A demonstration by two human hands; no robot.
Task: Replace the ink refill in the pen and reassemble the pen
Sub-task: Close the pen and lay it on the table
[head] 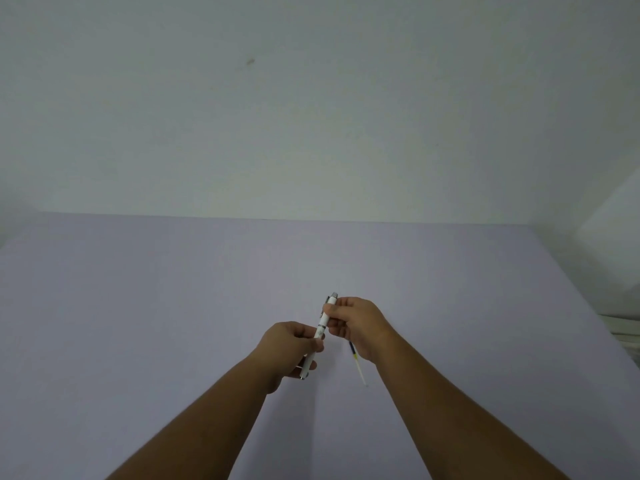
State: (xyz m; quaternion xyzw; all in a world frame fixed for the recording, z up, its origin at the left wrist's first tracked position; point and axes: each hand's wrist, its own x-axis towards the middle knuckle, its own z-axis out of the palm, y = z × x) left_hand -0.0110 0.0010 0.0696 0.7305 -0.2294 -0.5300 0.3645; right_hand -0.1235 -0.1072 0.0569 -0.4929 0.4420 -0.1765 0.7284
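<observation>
A white pen [325, 317] with a grey push button at its far end is held tilted above the lilac table [138, 306]. My right hand [356, 325] grips its upper barrel with thumb and fingers. My left hand [294, 348] holds the lower barrel, and the metal tip pokes out below the fingers. A thin ink refill [358, 367], dark and yellow at the top and white lower down, shows under my right wrist; whether it lies on the table or is held I cannot tell.
A pale wall [311, 116] rises behind the table's far edge. At the right edge stand a white object [616, 220] and some white slats [627, 327] beside the table.
</observation>
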